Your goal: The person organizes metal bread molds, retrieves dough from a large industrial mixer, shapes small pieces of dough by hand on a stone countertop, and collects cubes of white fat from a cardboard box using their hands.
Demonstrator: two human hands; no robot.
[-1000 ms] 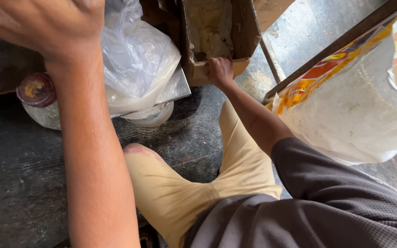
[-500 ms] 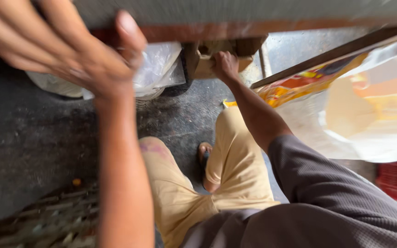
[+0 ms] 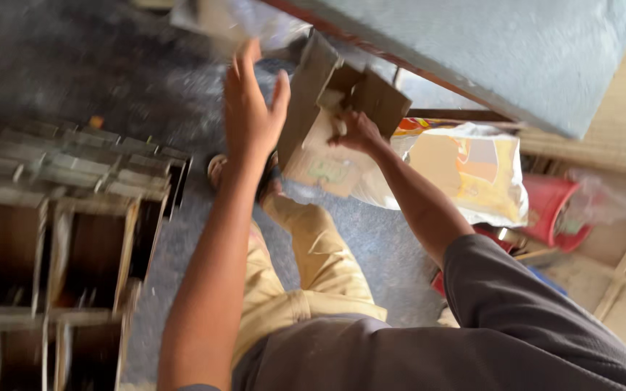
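Under the grey table [image 3: 487, 58] at 1 o'clock, wooden racks [image 3: 74, 217] at 9. Small wooden box [image 3: 327, 108] already lifted off the floor, gripped by right hand [image 3: 356, 130]; left hand [image 3: 251, 116] spread open beside it, seemingly not yet touching.

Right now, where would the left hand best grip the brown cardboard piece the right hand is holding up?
Probably the long bare left edge of the cardboard piece, coming from the left. The left hand is open beside that edge, while the right hand grips the lower right, so that edge is free.
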